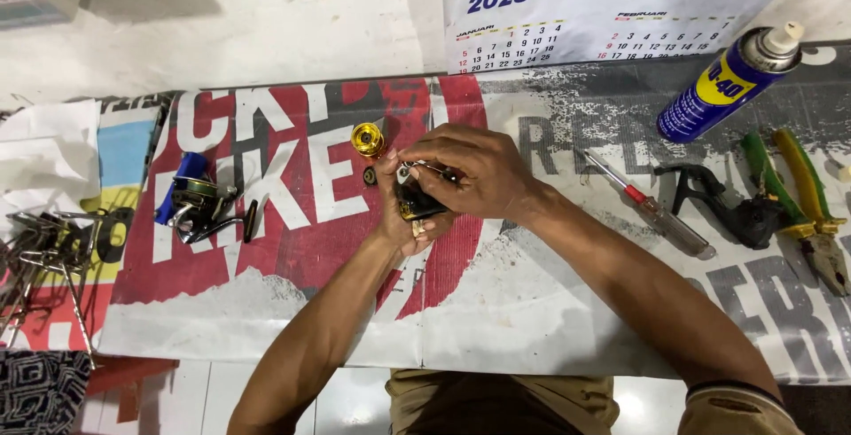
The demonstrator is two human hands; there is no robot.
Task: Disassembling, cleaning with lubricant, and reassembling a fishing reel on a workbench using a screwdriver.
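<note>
Both your forearms reach in over the worktop (532, 329) and meet at its middle; your left hand (401, 213) cups a small black reel body (417, 206) from below, clenched on it; your right hand (474, 173) arches over it, fingertips pinching its silver wire part (415, 167); the gold spool (368, 140) points away-left along the reel's long axis.

**Bench layout around the hands**

Both hands meet at the middle of the bench (532, 329), the left hand (403, 218) under a small reel part (417, 204) and the right hand (470, 169) on top of it. A spool (367, 140) lies just behind the left hand. A fishing reel (202, 204) sits well to the left. To the right lie a screwdriver (651, 209), then pliers (802, 209); a spray can (727, 80) lies behind them, and a calendar (603, 9) behind the hands.
</note>
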